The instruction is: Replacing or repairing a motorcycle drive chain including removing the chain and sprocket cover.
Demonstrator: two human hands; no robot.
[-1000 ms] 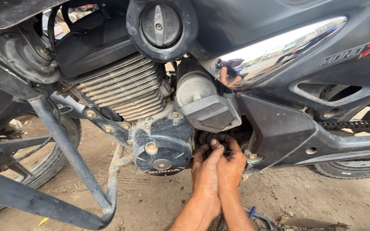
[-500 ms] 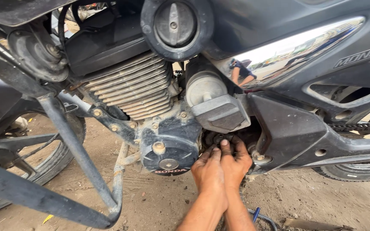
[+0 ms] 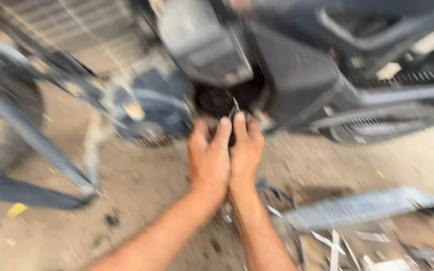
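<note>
Head view, blurred by motion. Both hands sit side by side near the centre of the frame, their backs facing the camera, forearms rising from six o'clock. The left hand (image 3: 208,156) and the right hand (image 3: 245,150) press against each other along their inner edges, and their fingers curl up and forward into a dark opening (image 3: 222,98) low on the motorcycle's engine. Between the fingertips a small dark part (image 3: 233,116) with a thin pale sliver sticking up at twelve o'clock is just visible; both hands seem closed around it, though the blur makes it impossible to tell how firmly either one grips, or what kind of part it is.

At nine o'clock from the hands lies the round dark engine cover (image 3: 149,113), with a pale bolt spot on it. At twelve o'clock a grey boxy housing (image 3: 204,42) hangs over the opening. From one to three o'clock a black side panel (image 3: 297,75) spreads out, and past it a drive chain (image 3: 418,78) runs along near the right edge. Far off at nine o'clock, grey frame tubes (image 3: 26,140) slant down across the sandy ground (image 3: 141,200).

At four o'clock from the hands a flat ribbed metal piece (image 3: 357,208) lies on the ground, with pale scraps and small bits scattered just beside it.
</note>
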